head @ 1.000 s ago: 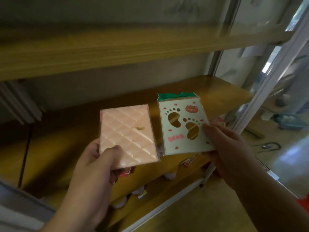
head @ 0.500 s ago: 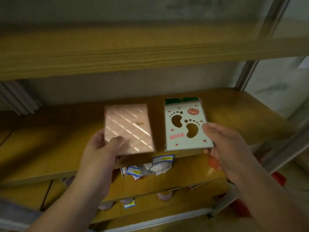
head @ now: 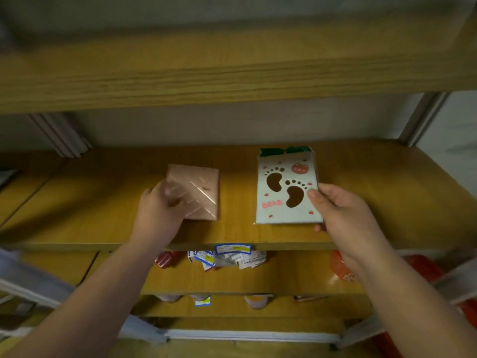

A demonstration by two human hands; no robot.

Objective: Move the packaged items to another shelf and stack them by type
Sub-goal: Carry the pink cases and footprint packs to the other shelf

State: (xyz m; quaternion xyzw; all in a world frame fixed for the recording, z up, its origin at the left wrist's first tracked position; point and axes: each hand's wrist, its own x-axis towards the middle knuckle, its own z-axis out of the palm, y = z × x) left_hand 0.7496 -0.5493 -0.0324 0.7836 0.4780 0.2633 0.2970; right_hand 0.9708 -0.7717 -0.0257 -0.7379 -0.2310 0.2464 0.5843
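Left hand: the left hand (head: 157, 215) grips the near-left corner of a flat pink packet with a quilted diamond pattern (head: 197, 193), thumb on top, fingers curled beneath; the hand is somewhat blurred.
Pink packet: low over the middle wooden shelf board (head: 103, 202), left of centre; whether it touches the wood I cannot tell. A small mark on its face is too blurred to read.
Right hand: the right hand (head: 343, 215) pinches the right edge of a pale green cellophane packet with two brown footprint cut-outs (head: 286, 187), thumb on the front, fingers behind.
Green packet: over the same shelf, right of the pink one and well apart from it, tilted up toward me. Pink letters read "BEAR"; a pink bear face sits top right, a dark green bow across the top.
Shelf below: a heap of small packets with blue-and-yellow labels (head: 227, 258), writing illegible; a red packet (head: 165, 258) beside them.
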